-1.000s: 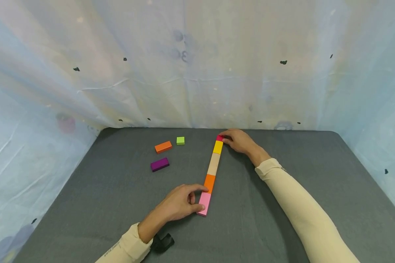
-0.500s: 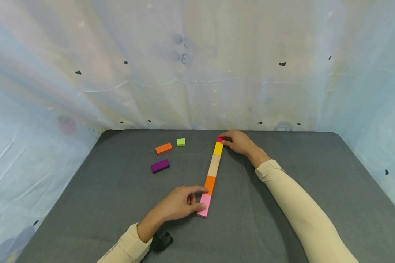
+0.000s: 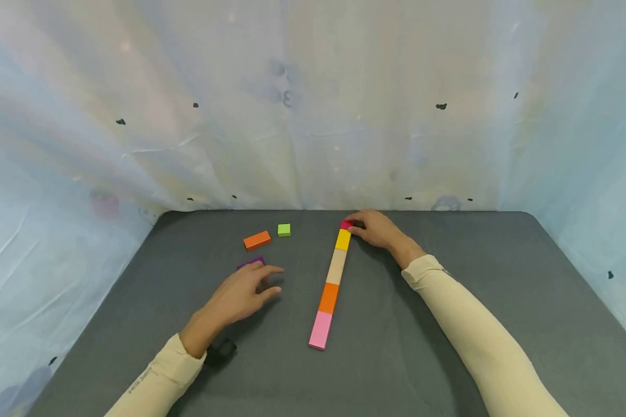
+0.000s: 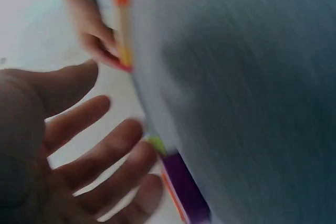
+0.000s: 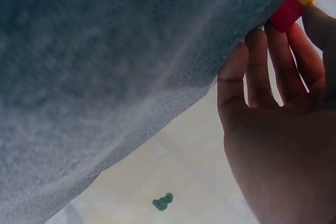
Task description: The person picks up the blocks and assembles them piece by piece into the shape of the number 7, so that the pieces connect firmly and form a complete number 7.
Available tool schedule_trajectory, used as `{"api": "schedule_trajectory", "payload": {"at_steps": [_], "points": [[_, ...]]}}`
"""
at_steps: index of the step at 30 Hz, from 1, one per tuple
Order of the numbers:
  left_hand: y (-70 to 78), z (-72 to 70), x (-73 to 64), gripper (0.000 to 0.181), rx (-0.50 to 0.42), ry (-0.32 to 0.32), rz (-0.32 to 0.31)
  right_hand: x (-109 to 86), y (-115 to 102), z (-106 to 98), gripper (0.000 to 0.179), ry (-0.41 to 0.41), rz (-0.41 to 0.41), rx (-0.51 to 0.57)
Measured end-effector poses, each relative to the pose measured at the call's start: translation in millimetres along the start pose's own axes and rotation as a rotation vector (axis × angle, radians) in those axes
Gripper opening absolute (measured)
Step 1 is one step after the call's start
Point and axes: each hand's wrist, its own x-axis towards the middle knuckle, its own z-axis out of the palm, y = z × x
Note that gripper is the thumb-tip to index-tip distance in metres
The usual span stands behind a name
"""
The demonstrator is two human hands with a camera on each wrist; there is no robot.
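A straight row of blocks runs up the table: a pink block (image 3: 320,330) nearest, then an orange block (image 3: 328,298), a beige block (image 3: 336,267), a yellow block (image 3: 343,239) and a red block (image 3: 346,225). At the far end my right hand (image 3: 378,229) pinches the red block between thumb and fingers; in the right wrist view the fingertips touch the red block (image 5: 286,14). My left hand (image 3: 240,294) is over the table with spread fingers and holds nothing. It partly hides a purple block (image 3: 250,264), which lies just beyond it.
Another orange block (image 3: 257,240) and a green block (image 3: 284,230) lie at the far left of the dark grey table (image 3: 396,347). A printed sheet (image 3: 313,116) hangs behind the table's back edge and along the sides.
My left hand has let go of the near end of the row and moved left and away toward the purple block. The right hand stays at the red block.
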Motion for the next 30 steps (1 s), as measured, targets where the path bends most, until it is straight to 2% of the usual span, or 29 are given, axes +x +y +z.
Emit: {"api": "schedule_trajectory", "payload": {"at_steps": [3, 7, 10, 12, 15, 20, 23, 27, 30], "points": [[-20.9, -3.9, 0.9, 0.040, 0.141, 0.098, 0.054, -0.1, -2.3, 1.0, 0.040, 0.000, -0.006, 0.017], [-47.1, -10.9, 7.6, 0.038, 0.288, 0.205, 0.189, 1.3, -4.1, -1.4, 0.038, 0.038, -0.035, 0.022], [-58.6, -16.9, 13.2, 0.039, 0.415, 0.258, 0.261, 1.8, -2.7, -2.4, 0.038, 0.037, -0.039, 0.024], [-62.2, -19.6, 15.6, 0.041, 0.473, 0.274, 0.268, 1.7, -1.0, -2.2, 0.039, 0.019, -0.028, 0.029], [-64.0, -20.2, 16.0, 0.047, 0.490, 0.245, 0.227, 1.1, 0.8, -1.2, 0.040, 0.002, -0.013, 0.026], [-65.3, -15.2, 13.9, 0.056, 0.400, 0.165, 0.093, 0.4, 1.2, -0.3, 0.039, 0.018, 0.003, 0.038], [-67.0, -12.8, 12.2, 0.057, 0.368, 0.126, 0.034, 0.0, 0.4, 0.7, 0.039, 0.009, 0.002, 0.049], [-68.9, -10.6, 8.1, 0.056, 0.318, 0.073, -0.014, -1.4, -2.4, 0.6, 0.039, -0.005, -0.002, 0.061], [-69.3, -10.5, 6.2, 0.055, 0.282, 0.060, -0.033, -2.1, -3.8, -1.9, 0.039, 0.002, 0.003, 0.067]]}}
